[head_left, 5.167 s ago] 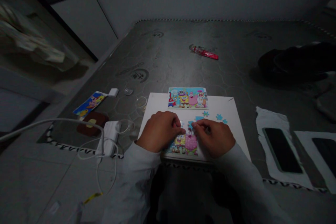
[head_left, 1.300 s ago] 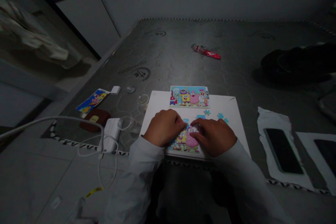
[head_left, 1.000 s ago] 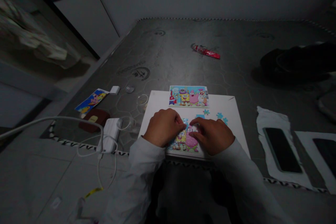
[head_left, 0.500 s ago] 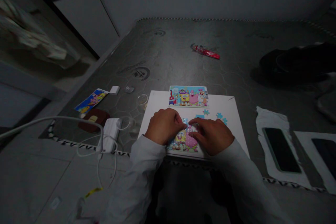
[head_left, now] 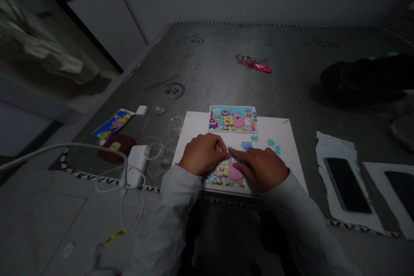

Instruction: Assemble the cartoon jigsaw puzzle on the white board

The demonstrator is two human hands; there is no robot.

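Observation:
A partly joined cartoon jigsaw puzzle lies on a white board at the table's near edge. At its upper edge, my left hand is closed, thumb and index tips together; whatever they pinch is hidden. My right hand reaches in from the other side, its index finger stretched onto the puzzle beside the left fingertips and its thumb apart, lower down. Behind the hands lies a picture card of the same characters. A joined blue section and loose blue pieces rest by my right hand.
On the left are a blue card, a brown case, a white power strip with cables, and clear plastic cups. A red packet lies farther back. A phone rests on white paper at right.
My right index finger has straightened and lowered onto the puzzle's upper edge, uncovering more of the blue section. My left hand stays almost where it was, fingertips still together.

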